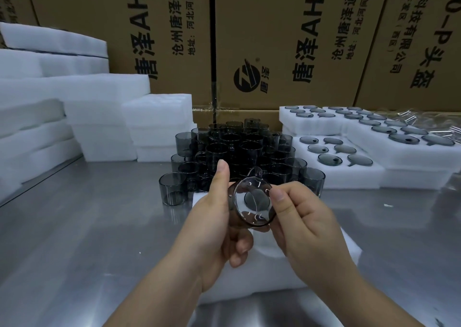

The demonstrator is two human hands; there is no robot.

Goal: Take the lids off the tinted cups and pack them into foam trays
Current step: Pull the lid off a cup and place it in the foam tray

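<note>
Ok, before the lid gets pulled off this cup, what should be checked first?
1. Left hand has a grip round the tinted cup: ok.
2. Right hand pinches the rim of the clear lid: ok.
3. Lid off the cup: not ok, it covers the mouth.
4. Foam tray lies on the table under both hands: ok.
5. Free pocket in that tray: cannot tell, the hands hide its top.
6. Cup pile behind is apart from the hands: ok.
</note>
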